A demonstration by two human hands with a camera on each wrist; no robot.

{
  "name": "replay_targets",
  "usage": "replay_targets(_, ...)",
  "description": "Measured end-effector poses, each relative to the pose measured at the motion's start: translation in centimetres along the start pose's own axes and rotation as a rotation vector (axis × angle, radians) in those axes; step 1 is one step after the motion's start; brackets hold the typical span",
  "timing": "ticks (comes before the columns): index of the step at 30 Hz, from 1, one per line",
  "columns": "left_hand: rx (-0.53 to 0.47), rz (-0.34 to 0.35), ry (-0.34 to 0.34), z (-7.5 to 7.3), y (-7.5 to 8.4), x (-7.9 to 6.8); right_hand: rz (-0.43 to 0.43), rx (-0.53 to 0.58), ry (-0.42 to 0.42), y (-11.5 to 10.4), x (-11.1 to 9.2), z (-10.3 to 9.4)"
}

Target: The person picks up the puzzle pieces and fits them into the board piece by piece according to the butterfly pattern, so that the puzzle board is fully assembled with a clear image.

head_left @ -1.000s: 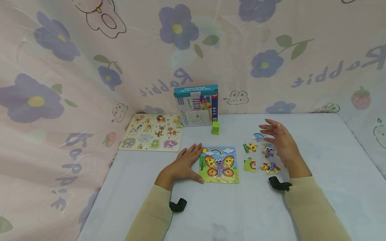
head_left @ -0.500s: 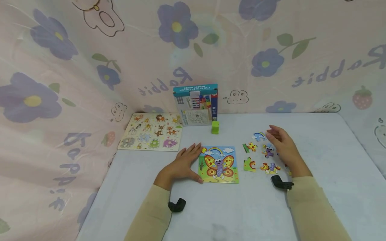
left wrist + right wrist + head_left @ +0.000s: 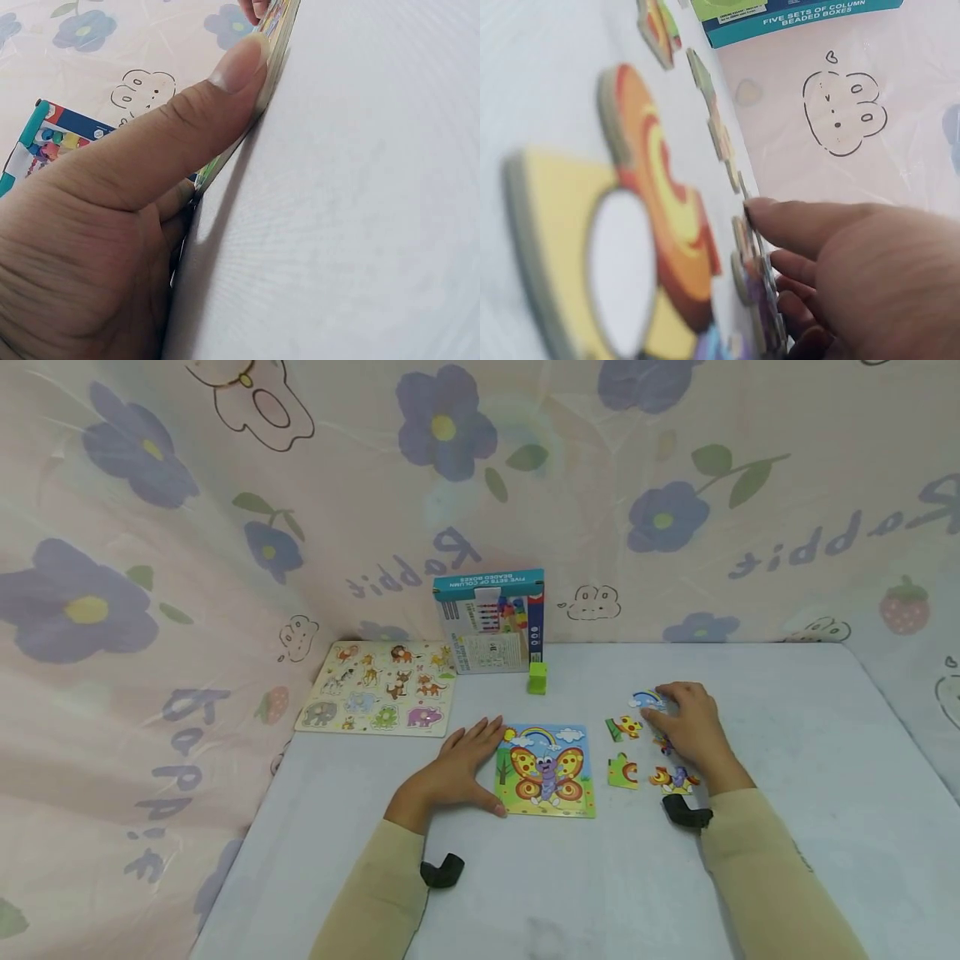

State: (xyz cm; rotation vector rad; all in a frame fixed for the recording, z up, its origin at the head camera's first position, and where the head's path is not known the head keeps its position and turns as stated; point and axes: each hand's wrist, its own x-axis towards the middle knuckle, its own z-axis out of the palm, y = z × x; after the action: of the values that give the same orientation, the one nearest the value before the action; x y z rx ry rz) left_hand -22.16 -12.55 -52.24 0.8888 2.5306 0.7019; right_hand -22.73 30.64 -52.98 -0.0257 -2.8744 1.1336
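On the bench [image 3: 562, 893], partway from its middle toward the right edge and closer to the far edge than the other loose pieces in view: the rainbow piece [image 3: 645, 699], lying flat. At its right end, the thumb and forefinger of the right hand [image 3: 688, 727] — impossible to tell from these views whether truly pinching or only touching.

Looks light and stiff, probably thin wood or pressed board, with a smooth printed face, perhaps a little slippery under a dry fingertip. Unlikely to bend; likely weakest at the narrow knobs of the cut outline. Best taken by opposite edges, thumb on the near side, forefinger on the far one; probably hard to lift by the face alone.

Near the middle of the bench: the butterfly board [image 3: 546, 777], flat, with the left hand [image 3: 457, 768] against its left side, fingers spread and straight, thumb at its near left corner, gripping nothing.

From the head view, the full layout, down to the animal board [image 3: 378, 689] at the far left corner of the bench. Only from the left wrist, the butterfly board's pale side, with the thumb against it. Only from the right wrist, the thick greyish cut edge of the yellow-and-orange piece [image 3: 679, 255], and fingers curled below the thumb — mostly hidden from above. Missing there: the butterfly board and the left hand.
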Motion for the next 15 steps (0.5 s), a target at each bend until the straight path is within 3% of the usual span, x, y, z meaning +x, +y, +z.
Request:
replay_targets(10,-0.004,0.0,0.006,0.0,0.1,-0.1,0.074,0.165,0.085,-0.4,-0.6,0.4)
replay_targets(15,0.002,-0.006,0.004,0.1,0.1,0.0,0.069,0.23,0.228,-0.6,-1.4,0.4)
